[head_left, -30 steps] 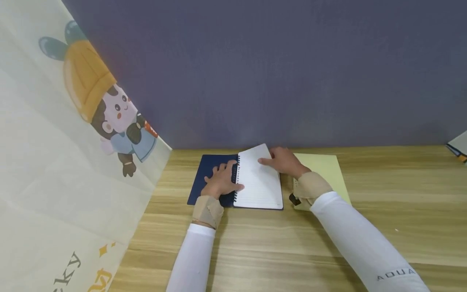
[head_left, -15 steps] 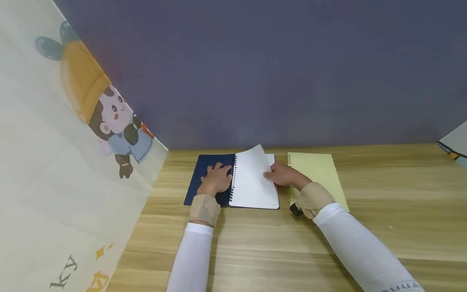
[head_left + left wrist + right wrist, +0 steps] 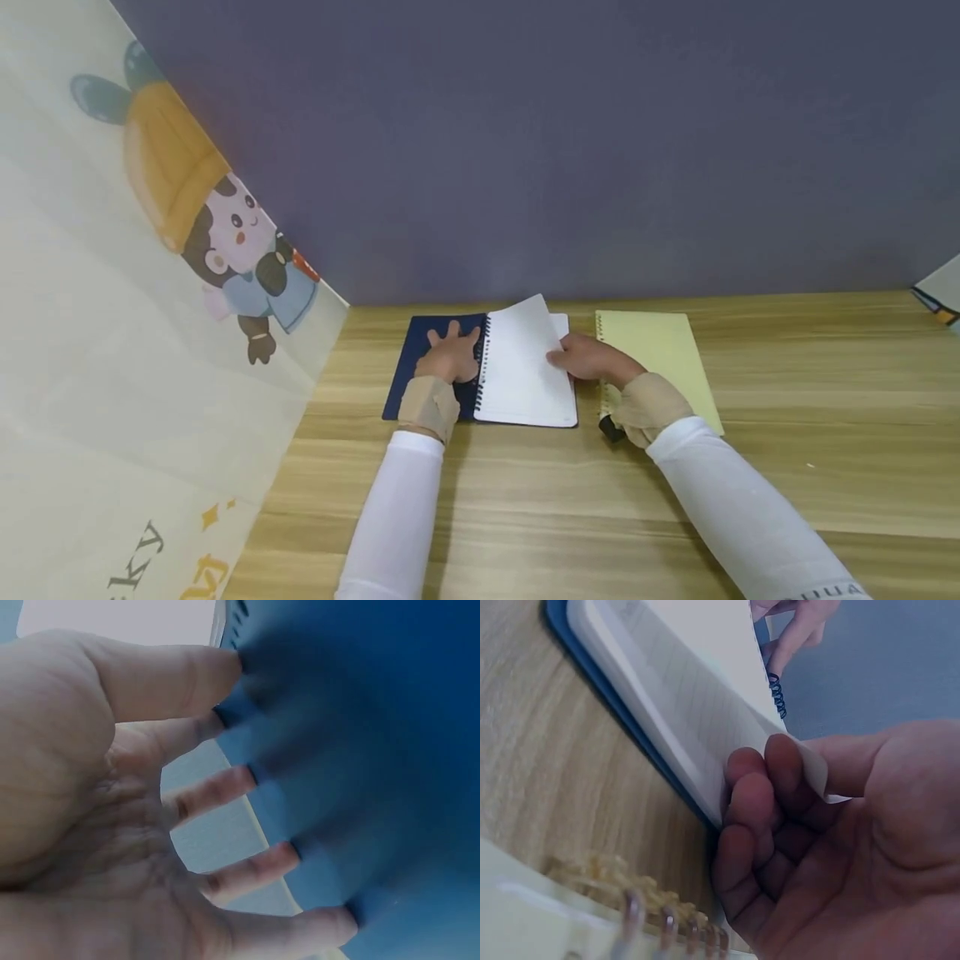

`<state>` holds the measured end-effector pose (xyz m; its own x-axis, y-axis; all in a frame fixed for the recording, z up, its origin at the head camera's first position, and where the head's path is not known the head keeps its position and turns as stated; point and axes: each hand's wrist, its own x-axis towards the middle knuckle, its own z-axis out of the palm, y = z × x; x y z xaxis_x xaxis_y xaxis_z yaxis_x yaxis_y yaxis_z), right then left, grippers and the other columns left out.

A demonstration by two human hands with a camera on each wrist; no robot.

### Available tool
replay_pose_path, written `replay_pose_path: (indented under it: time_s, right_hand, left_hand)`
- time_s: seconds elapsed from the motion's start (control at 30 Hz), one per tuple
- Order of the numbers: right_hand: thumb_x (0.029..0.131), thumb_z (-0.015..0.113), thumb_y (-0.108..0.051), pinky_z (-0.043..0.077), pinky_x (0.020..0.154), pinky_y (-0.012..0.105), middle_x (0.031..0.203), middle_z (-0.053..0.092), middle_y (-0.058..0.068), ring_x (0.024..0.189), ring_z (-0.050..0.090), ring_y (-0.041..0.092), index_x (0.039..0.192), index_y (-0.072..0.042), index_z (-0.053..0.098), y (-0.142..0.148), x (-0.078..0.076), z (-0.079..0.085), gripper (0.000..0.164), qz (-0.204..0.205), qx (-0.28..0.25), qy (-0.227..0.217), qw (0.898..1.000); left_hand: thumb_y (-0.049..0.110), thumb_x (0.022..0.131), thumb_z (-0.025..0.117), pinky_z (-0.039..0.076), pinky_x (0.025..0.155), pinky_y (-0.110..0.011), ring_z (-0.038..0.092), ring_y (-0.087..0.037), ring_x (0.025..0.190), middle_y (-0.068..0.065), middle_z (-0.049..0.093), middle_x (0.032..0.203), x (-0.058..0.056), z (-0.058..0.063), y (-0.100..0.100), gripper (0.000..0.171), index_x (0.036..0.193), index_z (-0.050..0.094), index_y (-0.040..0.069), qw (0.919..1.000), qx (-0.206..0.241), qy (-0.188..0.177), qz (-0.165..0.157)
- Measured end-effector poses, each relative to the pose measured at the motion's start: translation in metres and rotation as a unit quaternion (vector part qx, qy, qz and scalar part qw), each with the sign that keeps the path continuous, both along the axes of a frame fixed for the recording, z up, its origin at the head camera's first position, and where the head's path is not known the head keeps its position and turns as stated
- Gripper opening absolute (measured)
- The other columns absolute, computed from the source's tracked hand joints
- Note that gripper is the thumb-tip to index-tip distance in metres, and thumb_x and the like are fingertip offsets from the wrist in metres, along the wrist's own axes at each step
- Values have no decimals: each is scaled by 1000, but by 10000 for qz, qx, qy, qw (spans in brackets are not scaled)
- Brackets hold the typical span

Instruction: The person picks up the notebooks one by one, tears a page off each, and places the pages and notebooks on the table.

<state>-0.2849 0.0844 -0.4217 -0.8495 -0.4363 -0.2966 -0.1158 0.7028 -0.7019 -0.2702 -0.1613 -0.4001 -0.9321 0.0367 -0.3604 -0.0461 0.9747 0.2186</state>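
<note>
A spiral notebook lies open on the table, its dark blue cover folded out to the left and its white lined pages on the right. My left hand rests on the blue cover beside the black spiral, fingers spread; in the left wrist view its fingertips touch the cover. At the right edge of the pages my right hand pinches a lifted sheet between thumb and fingers. The sheet bends up at its far corner, and more lined pages show beneath it.
To the right lies a pale yellow spiral notebook, partly under the right wrist. A dark grey-blue panel rises behind the wooden table. On the left stands a white wall sheet with a cartoon figure.
My right hand has slid down the page edge, keeping the sheet pinched. My left hand has drawn its thumb off the page and now lies wholly on the blue cover.
</note>
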Motion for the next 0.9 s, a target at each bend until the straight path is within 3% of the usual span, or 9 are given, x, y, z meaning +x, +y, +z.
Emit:
replay_pose_path:
  time_s: [0.1, 0.23, 0.4, 0.6, 0.9]
  right_hand:
    - [96, 41, -31, 35, 52, 29, 68, 51, 7, 56, 39, 15, 83, -4, 53, -1, 0, 2, 33, 63, 66, 74, 9999]
    - [96, 41, -31, 35, 51, 30, 68, 49, 7, 55, 38, 16, 80, -4, 52, -1, 2, 3, 33, 59, 107, -1, 9999]
    - [97, 40, -31, 34, 50, 29, 65, 47, 5, 54, 36, 15, 77, -4, 52, -1, 2, 4, 36, 124, 99, 30, 9999]
    - [96, 42, -30, 33, 51, 28, 66, 47, 5, 54, 36, 14, 77, -4, 52, -2, 1, 7, 34, 200, 105, 39, 9997]
    - [95, 45, -31, 34, 53, 29, 72, 47, 6, 59, 38, 16, 83, -4, 53, -4, 3, 12, 30, 226, 323, -117, 9992]
  left_hand:
    - [19, 92, 41, 42, 57, -39, -8, -40, 135, -1, -6, 153, -2, 3, -3, 62, 147, 16, 35, 9999, -35, -93, -62]
    - [28, 93, 45, 42, 57, -37, -11, -41, 135, -3, -6, 153, -4, 5, -4, 62, 146, 16, 36, 9997, -37, -203, -103]
    - [20, 91, 42, 42, 55, -35, -13, -39, 135, 0, -4, 154, -4, 6, -4, 64, 146, 16, 37, 9996, 64, -291, 18]
    - [13, 87, 37, 42, 59, -39, -13, -38, 135, 2, 0, 154, -5, 7, -4, 68, 146, 15, 38, 9996, 5, -268, 39]
    - [17, 89, 40, 41, 72, -46, -12, -39, 135, -1, 1, 154, -5, 9, -4, 65, 146, 16, 36, 9996, -24, -272, -14]
